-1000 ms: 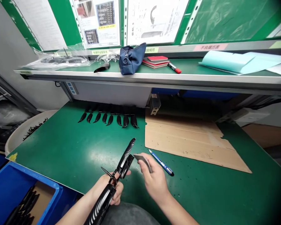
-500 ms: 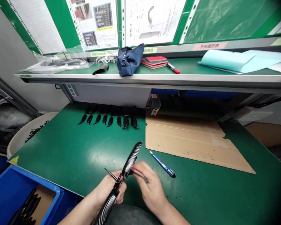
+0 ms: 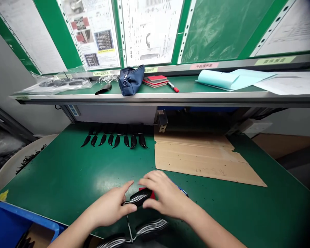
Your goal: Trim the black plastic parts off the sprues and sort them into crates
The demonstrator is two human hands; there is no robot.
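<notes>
My left hand (image 3: 113, 206) grips the left end of a black, curved part (image 3: 139, 197) with shiny ribs, near the table's front. Its index finger points forward while the thumb lies along the near side. Around the right end of this part curves my right hand (image 3: 169, 194), thumb and fingers apart; whether they touch it is hard to see. Part of a red flat piece (image 3: 153, 195) shows behind the black part. Below the hands, more ribbed black pieces (image 3: 153, 227) join a thin forked link (image 3: 130, 229). A blue pen-like knife (image 3: 184, 192) is mostly covered by my right hand.
Several black curved parts (image 3: 116, 140) stand in a row at the back. Cardboard (image 3: 204, 158) covers the table's back right. A blue bin (image 3: 23, 217) and a round tub (image 3: 5, 165) are at the left. Above, a shelf (image 3: 170, 100) carries a blue pouch (image 3: 131, 81).
The ribbed black assembly has turned from upright to nearly level. My right hand has opened from its pinch on the red-edged piece and moved over the part's end. The view has tilted up and right.
</notes>
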